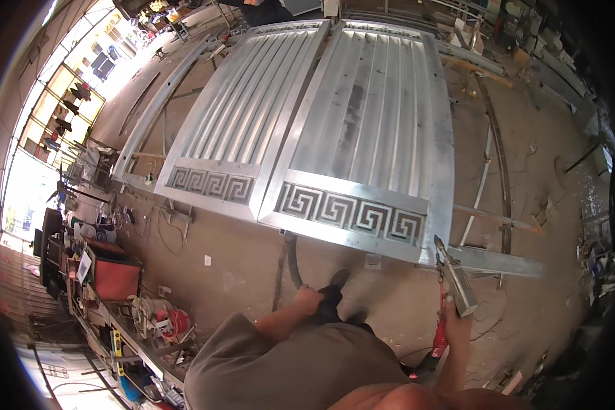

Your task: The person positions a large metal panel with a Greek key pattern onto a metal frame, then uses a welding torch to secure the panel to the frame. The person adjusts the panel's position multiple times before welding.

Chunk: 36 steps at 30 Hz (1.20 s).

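My right hand (457, 324) is closed at the lower right around a long red tool (440, 335) with a dark lower end. I cannot make out its exact kind. Against that hand lies a silver rectangular metal piece (462, 287), its narrow upper end near the corner of the right gate panel (441, 157). My left hand (309, 301) is curled in front of my body, below the panels; whether it holds anything is hidden. Beside it, the left gate panel (208, 164) carries the same slats and key-pattern band (212, 184) as the right one.
A metal rail (502, 263) juts out right of the panels, and a long frame bar (160, 102) runs along their left. A cluttered bench with a red box (114, 277) stands at the left. A red bucket (178, 321) sits near it. Thin cables cross the floor.
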### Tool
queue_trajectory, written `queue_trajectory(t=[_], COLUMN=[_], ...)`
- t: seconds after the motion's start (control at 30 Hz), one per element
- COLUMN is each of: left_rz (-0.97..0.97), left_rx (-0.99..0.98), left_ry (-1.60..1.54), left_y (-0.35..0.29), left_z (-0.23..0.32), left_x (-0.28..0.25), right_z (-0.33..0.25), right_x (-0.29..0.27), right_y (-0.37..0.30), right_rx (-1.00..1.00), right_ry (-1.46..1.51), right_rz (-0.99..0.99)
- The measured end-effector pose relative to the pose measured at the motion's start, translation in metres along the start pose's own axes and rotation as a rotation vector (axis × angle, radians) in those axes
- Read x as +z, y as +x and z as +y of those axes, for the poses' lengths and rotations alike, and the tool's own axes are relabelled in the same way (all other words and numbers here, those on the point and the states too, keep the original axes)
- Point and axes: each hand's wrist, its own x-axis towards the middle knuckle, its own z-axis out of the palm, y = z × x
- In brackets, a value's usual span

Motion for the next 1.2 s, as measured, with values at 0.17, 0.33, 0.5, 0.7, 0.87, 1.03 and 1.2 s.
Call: queue_trajectory(t=[0.17, 0.33, 0.5, 0.7, 0.87, 1.03, 1.2], left_rz=[-0.03, -0.065, 0.023, -0.008, -0.019, -0.062, 0.0], left_rx=[-0.041, -0.024, 0.009, 0.042, 0.06, 0.11, 0.132], left_ry=[0.044, 0.141, 0.155, 0.114, 0.116, 0.11, 0.096], left_y=[-0.027, -0.037, -0.037, -0.034, -0.025, -0.015, -0.011], left_z=[0.041, 0.062, 0.068, 0.064, 0.051, 0.034, 0.018], left_x=[0.02, 0.024, 0.026, 0.023, 0.02, 0.02, 0.021], right_z=[0.019, 0.035, 0.046, 0.042, 0.039, 0.032, 0.029], right_x=[-0.036, -0.056, -0.067, -0.061, -0.052, -0.033, -0.013], right_y=[-0.027, -0.05, -0.061, -0.067, -0.06, -0.05, -0.039], right_rx=[0.012, 0.029, 0.003, 0.019, 0.102, 0.176, 0.16], right_ry=[-0.079, -0.144, -0.112, -0.102, -0.163, -0.135, -0.084], right_rz=[-0.062, -0.074, -0.091, -0.003, -0.024, -0.013, 0.028])
